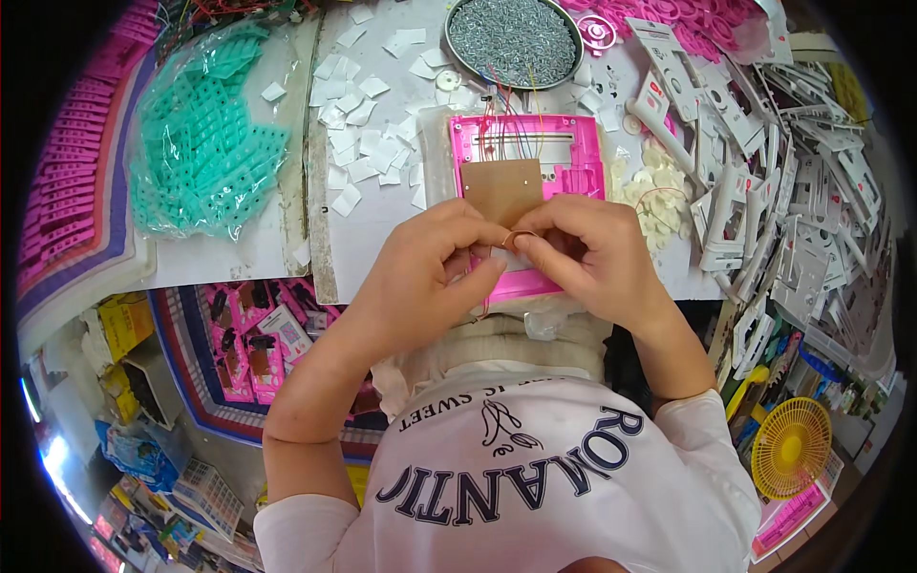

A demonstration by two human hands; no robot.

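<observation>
A pink plastic housing (pixel 578 153) lies on the table in front of me, with a brown circuit board (pixel 501 186) inside it. Red, yellow and other thin wires (pixel 516 124) run from the board past the housing's far edge. Over the near part of the housing, my left hand (pixel 430 253) and my right hand (pixel 592 244) meet fingertip to fingertip. Between them a thin reddish-brown wire (pixel 519 234) bends in a small loop. Both hands are closed on it, the right in a pinch of thumb and forefinger. My fingers hide part of the board's near edge.
A round metal pan (pixel 516 43) of screws stands beyond the housing. White square pieces (pixel 363 143) are scattered to its left, near a bag of teal parts (pixel 205 143). White plastic panels (pixel 745 191) pile up at right, beside cream discs (pixel 654 191). Pink parts (pixel 72 162) fill a basket at far left.
</observation>
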